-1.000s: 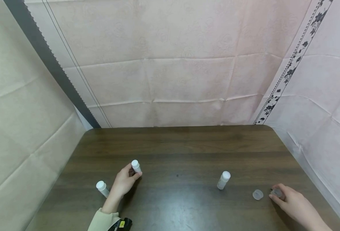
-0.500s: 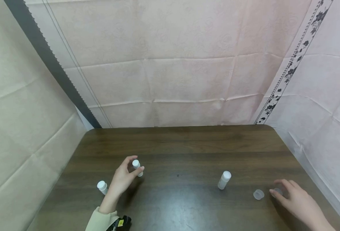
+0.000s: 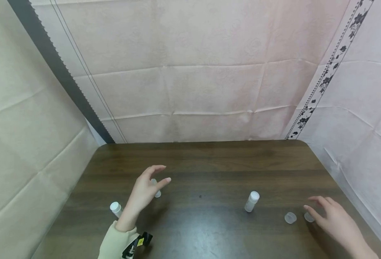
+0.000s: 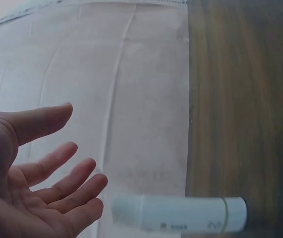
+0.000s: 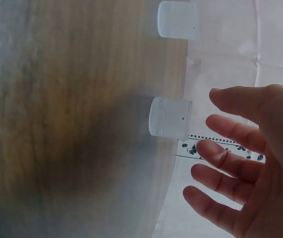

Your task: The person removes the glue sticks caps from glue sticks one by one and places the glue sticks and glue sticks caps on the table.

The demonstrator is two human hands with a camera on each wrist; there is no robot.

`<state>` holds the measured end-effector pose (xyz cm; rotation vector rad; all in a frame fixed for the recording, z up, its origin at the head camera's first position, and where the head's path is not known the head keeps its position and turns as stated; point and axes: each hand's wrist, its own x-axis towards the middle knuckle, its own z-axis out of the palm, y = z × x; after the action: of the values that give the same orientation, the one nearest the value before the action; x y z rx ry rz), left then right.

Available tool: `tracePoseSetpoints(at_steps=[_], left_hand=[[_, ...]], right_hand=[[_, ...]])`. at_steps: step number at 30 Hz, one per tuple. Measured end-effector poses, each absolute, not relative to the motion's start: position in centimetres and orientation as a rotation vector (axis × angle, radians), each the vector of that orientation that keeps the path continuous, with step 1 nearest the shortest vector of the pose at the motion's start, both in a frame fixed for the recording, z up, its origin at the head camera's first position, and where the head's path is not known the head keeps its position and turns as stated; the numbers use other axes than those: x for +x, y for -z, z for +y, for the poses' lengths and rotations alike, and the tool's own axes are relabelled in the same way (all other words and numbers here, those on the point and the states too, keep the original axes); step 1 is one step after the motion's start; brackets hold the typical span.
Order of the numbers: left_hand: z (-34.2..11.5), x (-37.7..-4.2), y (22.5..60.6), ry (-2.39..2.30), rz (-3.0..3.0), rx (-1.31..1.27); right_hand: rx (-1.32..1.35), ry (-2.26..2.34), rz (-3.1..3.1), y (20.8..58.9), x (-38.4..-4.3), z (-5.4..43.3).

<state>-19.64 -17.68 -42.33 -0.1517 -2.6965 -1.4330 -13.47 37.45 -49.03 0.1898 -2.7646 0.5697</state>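
A white bottle (image 4: 181, 214) is standing upright on the bench (image 3: 210, 162), just beside the left hand (image 3: 146, 189), which is partly covering it in the head view. That hand is gripping nothing; its thumb and fingers are lying well apart. A clear cup (image 3: 309, 217) is sitting just beside the right hand (image 3: 337, 221), which is also released, its fingers loosely bending. A second clear cup (image 3: 290, 217) is resting near the first, on the side away from that hand. Farther out, a middle bottle (image 3: 252, 201) is standing between the hands, and a far-left bottle (image 3: 116, 209) is standing beside the left forearm. Caution: the white bottle is presenting a tall, narrow shape, so a brushing finger could be tipping it. The cups are appearing light; a low right-hand sweep could be sliding one into the other. An outward arm swing could be knocking the far-left bottle.
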Motion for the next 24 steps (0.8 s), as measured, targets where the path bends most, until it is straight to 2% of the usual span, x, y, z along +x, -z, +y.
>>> tracePoseSetpoints(at_steps=[7, 24], left_hand=[[-14.5, -20.8, 42.1, 1.411, -2.694, -0.34], [-4.2, -21.8, 46.6, 1.682, -2.753, -1.011]], right_hand=[[0.22, -0.564, -2.739, 49.2, -13.7, 37.4], [0.258, -0.554, -2.718, 49.9, -13.6, 36.7]])
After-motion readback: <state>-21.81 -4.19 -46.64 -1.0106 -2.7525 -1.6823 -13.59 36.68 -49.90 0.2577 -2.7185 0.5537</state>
